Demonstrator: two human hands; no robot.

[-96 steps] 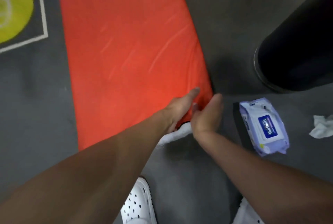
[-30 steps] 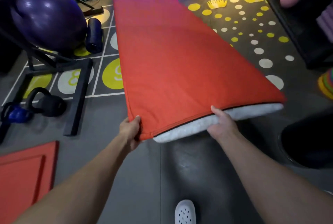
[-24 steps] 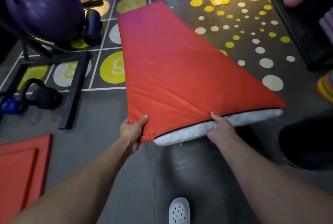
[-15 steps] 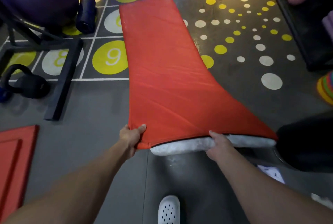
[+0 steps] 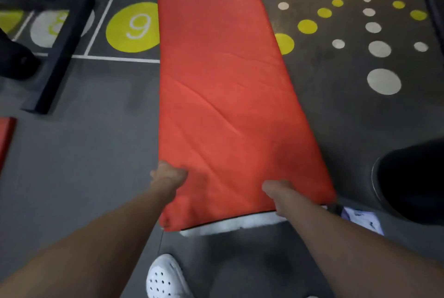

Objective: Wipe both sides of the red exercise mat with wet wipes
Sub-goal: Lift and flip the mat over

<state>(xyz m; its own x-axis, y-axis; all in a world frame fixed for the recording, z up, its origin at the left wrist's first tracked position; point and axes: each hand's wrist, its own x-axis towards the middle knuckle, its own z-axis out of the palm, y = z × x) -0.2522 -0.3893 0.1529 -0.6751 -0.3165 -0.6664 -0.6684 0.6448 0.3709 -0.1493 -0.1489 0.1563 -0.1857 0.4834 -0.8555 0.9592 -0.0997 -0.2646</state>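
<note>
Nearest, a white shoe (image 5: 165, 278) stands on the grey floor (image 5: 79, 177). Just beyond it, the left hand (image 5: 168, 175) is clenched on the near left edge of the red exercise mat (image 5: 223, 77), and the right hand (image 5: 280, 189) is clamped on its near end, where white padding (image 5: 230, 225) shows. A wet wipes pack (image 5: 362, 221) lies by the mat's near right corner. The mat stretches away across the floor. This looks like repositioning; next, probably, a wipe must be fetched.
</note>
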